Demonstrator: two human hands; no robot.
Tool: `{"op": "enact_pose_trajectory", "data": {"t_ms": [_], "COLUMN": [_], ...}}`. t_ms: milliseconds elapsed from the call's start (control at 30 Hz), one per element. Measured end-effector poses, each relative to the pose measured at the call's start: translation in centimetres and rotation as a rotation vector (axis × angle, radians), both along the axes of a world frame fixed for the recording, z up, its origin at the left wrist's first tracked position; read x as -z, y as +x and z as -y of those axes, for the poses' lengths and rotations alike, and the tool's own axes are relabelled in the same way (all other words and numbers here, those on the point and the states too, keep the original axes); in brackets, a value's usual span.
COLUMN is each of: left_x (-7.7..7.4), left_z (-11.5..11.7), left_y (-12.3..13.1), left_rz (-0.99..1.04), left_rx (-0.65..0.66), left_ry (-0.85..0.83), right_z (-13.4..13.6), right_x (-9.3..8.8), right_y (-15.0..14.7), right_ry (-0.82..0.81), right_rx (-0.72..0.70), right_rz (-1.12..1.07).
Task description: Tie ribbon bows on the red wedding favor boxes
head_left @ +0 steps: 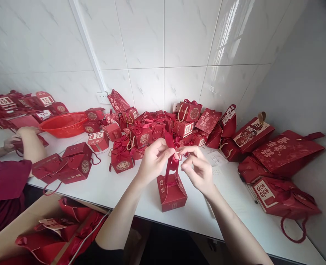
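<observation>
In the middle of the table's front part, a small red gift box (173, 198) with gold characters stands upright. A dark red ribbon (168, 140) rises from its top. My left hand (156, 158) pinches this ribbon above the box, between thumb and fingers. My right hand (198, 167) is close on the other side, its fingers bent and apart. Its index fingertip reaches the ribbon beside my left thumb, while the thumb sits lower, away from it. The exact contact at the fingertips is partly hidden.
Many red gift boxes (144, 137) are piled along the wall. Larger red bags (286, 151) stand at right. An orange-red basket (65, 125) lies at left, near another person's arm (33, 147). A carton (22, 224) of red boxes sits below the table edge.
</observation>
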State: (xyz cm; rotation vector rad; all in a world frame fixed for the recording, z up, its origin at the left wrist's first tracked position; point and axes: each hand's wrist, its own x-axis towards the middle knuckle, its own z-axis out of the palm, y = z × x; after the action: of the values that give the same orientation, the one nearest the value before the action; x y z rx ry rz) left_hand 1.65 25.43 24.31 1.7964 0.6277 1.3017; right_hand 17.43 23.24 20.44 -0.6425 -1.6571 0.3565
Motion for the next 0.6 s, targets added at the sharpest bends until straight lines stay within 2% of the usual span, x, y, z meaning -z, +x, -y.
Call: {"op": "enact_pose_trajectory", "data": {"t_ms": [167,233,333,400,467,600], "left_x": [0.2,0.3,0.4,0.4,0.5,0.9], "left_z": [0.2,0.3,0.4,0.4,0.3,0.1], "left_y": [-0.4,-0.6,-0.8,-0.7,-0.5,-0.4], "left_rz": [-0.109,-0.189,-0.271,-0.251,-0.201,-0.131], "left_rx": [0.010,-0.022,-0.073,-0.076,-0.071,-0.100], "left_ry": [0.146,0.232,0.384,0.475,0.536,0.558], "right_z": [-0.4,-0.3,0.0,0.3,0.6,1.1], "right_x": [-0.5,-0.7,-0.7,-0.6,-0.5,-0.3], "right_y": [-0.3,-0.4,-0.5,-0.8,-1.2,-1.6], "right_ry": [-0.319,-0.329,-0.258,-0.227,-0.216,-0.231], "right_rx": [-0.179,-0.121,0.106,0.219,0.258,0.211], "right_rz": [-0.103,-0.061,0.041,0.078,0.068,-0.021]}}
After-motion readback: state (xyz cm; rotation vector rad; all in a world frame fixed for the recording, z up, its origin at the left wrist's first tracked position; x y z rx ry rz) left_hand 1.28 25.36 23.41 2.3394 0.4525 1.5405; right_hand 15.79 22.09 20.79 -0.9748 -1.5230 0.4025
